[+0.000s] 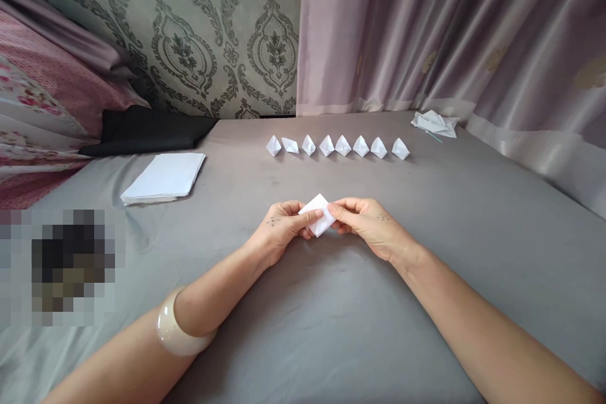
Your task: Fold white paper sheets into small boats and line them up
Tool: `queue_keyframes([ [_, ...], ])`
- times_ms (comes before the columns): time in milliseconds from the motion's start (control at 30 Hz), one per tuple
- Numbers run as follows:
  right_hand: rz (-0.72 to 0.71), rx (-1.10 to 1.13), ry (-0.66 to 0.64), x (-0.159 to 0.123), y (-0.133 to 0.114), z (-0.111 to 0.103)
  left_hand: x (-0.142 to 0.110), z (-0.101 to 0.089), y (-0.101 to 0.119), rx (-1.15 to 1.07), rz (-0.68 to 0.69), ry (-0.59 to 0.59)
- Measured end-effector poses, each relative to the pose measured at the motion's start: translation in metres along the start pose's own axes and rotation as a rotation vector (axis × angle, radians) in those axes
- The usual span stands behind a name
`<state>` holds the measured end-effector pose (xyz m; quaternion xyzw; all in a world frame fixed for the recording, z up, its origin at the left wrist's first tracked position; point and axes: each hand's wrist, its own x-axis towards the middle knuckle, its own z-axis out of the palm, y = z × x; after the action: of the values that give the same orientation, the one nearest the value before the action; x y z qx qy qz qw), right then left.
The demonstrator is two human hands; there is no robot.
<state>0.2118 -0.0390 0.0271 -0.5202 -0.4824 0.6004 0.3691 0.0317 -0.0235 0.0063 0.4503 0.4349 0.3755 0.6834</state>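
Note:
A small folded white paper [320, 203], turned like a diamond, is held between both hands above the grey cloth. My left hand [284, 227] pinches its left side, with the thumb lying across the front. On the right side, my right hand [362, 221] grips the paper between thumb and fingers. Some fingertips are hidden behind it. Beyond the hands, several folded white paper boats [361, 146] stand in a row; a flatter folded paper piece [290, 145] lies among them near the left end.
A stack of white paper [165, 175] lies at the left, in front of a black cloth [151, 131]. Loose paper scraps [434, 122] sit at the far right by the curtain [379, 31]. The grey sheet [331, 328] covers the surface. A blurred patch hides the lower left.

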Motion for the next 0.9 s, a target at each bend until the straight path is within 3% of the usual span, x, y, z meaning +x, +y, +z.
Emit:
queue_keyframes([
  [100, 0.027, 0.039, -0.059, 0.0, 0.003, 0.002, 0.0, 0.0, -0.001, 0.032, 0.043, 0.019],
  [300, 0.052, 0.072, -0.056, 0.002, 0.005, 0.0, -0.002, 0.002, 0.004, 0.064, 0.022, -0.032],
  [433, 0.047, 0.108, -0.094, 0.002, 0.003, 0.0, -0.002, 0.001, 0.005, 0.091, 0.023, 0.005],
  [633, -0.011, -0.026, 0.131, 0.009, 0.01, 0.005, 0.002, -0.003, 0.001, 0.18, 0.011, -0.02],
  [733, -0.063, -0.15, 0.222, 0.016, 0.016, 0.008, 0.005, -0.008, 0.001, 0.37, 0.033, 0.085],
  [900, -0.212, -0.528, 0.32, 0.027, 0.02, 0.014, 0.012, -0.015, 0.002, 0.843, 0.196, 0.267],
])
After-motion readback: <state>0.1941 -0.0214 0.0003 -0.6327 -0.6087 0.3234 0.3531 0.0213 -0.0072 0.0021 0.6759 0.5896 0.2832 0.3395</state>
